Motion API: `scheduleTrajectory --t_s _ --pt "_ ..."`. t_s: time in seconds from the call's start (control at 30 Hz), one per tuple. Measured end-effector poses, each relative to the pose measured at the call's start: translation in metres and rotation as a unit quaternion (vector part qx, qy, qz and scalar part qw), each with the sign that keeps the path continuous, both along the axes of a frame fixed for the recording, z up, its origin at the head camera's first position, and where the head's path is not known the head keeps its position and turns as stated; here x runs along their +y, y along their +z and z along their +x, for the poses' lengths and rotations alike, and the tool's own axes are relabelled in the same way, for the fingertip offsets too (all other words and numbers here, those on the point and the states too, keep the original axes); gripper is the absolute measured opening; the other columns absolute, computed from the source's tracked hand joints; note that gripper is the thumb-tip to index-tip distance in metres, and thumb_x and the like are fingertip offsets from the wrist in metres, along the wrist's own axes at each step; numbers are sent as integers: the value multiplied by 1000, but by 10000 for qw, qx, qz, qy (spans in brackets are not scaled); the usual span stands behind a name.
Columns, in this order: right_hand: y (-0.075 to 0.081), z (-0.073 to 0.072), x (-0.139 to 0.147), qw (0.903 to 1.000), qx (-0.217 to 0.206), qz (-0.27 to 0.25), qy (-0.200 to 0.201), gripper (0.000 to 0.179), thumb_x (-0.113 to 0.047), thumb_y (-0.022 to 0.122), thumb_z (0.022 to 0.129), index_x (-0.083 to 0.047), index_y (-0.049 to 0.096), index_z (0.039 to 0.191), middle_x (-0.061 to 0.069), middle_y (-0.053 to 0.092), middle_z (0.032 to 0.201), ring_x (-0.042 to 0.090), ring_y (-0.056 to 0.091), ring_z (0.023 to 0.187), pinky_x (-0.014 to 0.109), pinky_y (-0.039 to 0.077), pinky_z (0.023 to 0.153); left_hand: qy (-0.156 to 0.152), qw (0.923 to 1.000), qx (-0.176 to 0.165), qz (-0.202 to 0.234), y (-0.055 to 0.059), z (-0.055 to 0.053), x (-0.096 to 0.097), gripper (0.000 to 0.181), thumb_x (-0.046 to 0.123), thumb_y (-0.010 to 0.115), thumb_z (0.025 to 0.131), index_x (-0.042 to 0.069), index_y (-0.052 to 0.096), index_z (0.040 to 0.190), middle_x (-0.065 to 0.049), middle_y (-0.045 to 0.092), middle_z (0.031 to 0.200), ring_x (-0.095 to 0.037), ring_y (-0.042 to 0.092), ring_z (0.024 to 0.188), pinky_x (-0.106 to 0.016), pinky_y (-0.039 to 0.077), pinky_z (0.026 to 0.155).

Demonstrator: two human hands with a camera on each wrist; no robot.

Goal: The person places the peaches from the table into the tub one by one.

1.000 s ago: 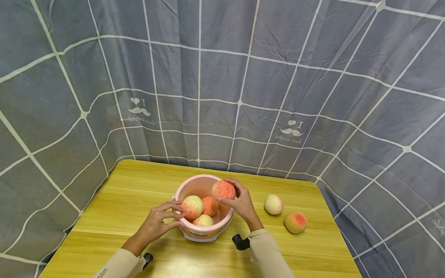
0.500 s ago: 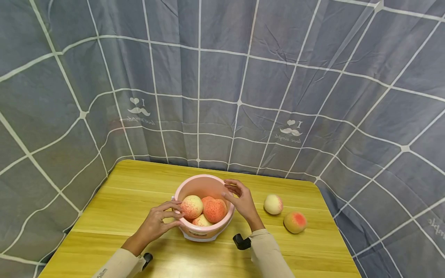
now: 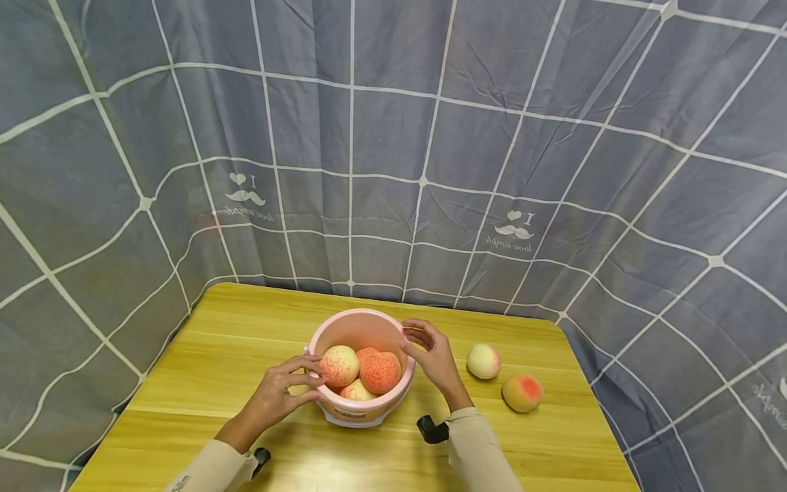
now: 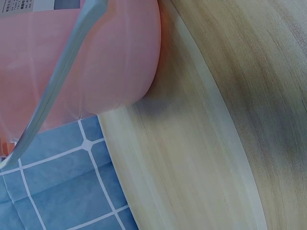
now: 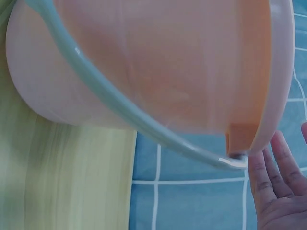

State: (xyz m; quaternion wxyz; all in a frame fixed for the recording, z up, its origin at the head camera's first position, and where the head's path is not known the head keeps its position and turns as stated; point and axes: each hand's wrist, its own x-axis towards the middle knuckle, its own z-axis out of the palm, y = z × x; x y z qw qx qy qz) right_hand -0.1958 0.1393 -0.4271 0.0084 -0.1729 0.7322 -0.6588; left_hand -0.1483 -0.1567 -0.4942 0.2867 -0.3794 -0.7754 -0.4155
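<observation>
A pink bucket (image 3: 335, 328) with a pale handle (image 5: 112, 103) stands on the table. Inside it lie several peaches, among them a yellow one with red speckles (image 3: 339, 366) at the left and a redder one (image 3: 380, 373) at the right. My left hand (image 3: 279, 393) grips the bucket's left rim, its fingertips beside the speckled peach; the left wrist view does not show this hand. At the right rim is my right hand (image 3: 438, 359), holding nothing, fingers loosely extended. In the right wrist view, its fingertips are against or very near the rim.
Right of the bucket, a pale peach (image 3: 484, 361) and a yellow peach with a red patch (image 3: 522, 393) lie on the wooden table (image 3: 246, 321). A grey curtain with white grid lines (image 3: 387, 137) hangs around the table's back and sides.
My right hand has let go of the red peach, which dropped into the bucket. It has since shifted slightly right, to the rim. The left hand has stayed in place.
</observation>
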Motion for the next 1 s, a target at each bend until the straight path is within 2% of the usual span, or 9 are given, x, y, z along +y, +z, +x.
scheduleTrajectory --t_s 0.23,0.33,0.47,0.57,0.67,0.9,1.0 --pt "-2 2 8 9997 -28 75 -213 41 6 66 87 15 53 124 32 55 125 52 51 116 59 42 106 3 10000 8 -3 0 0 0 34 35 63 86 3 77 86 -11 67 97 -31 63 103 -16 36 111" --pt "-14 -3 13 9995 2 16 -323 40 4 68 87 12 55 124 29 56 125 49 52 116 57 44 104 34 10000 -16 -23 0 0 0 33 35 64 85 4 77 86 -11 67 98 -30 63 103 -15 35 111" --pt "-32 -10 23 9987 184 59 -474 40 -1 70 87 8 57 124 25 58 125 42 56 115 46 51 101 59 10000 -26 -48 0 1 -1 30 33 67 84 5 77 86 -11 67 98 -29 63 104 -15 35 111" --pt "-34 -11 29 9982 213 64 -551 41 -1 69 87 10 56 125 23 59 124 42 56 115 38 54 98 -1 10000 24 -47 1 1 -1 27 30 69 83 4 77 87 -11 67 98 -30 62 105 -16 36 111" --pt "-31 -10 34 9981 88 -9 -612 40 3 68 87 10 56 125 25 58 124 44 54 116 35 54 98 -52 10000 70 -46 2 1 -1 26 28 70 83 3 77 88 -11 67 98 -31 62 104 -17 36 111" --pt "-8 3 41 9972 -136 -29 -739 41 6 67 87 14 54 125 29 55 127 48 50 119 39 52 101 2 10000 15 -78 2 1 -1 27 30 69 83 4 77 87 -11 67 98 -30 62 104 -16 36 111" --pt "-9 4 47 9967 -140 -12 -799 42 6 67 87 15 53 125 31 53 127 50 49 119 34 53 99 5 10000 -7 -76 2 1 -1 25 28 71 81 4 77 87 -11 67 98 -31 62 104 -16 36 111"
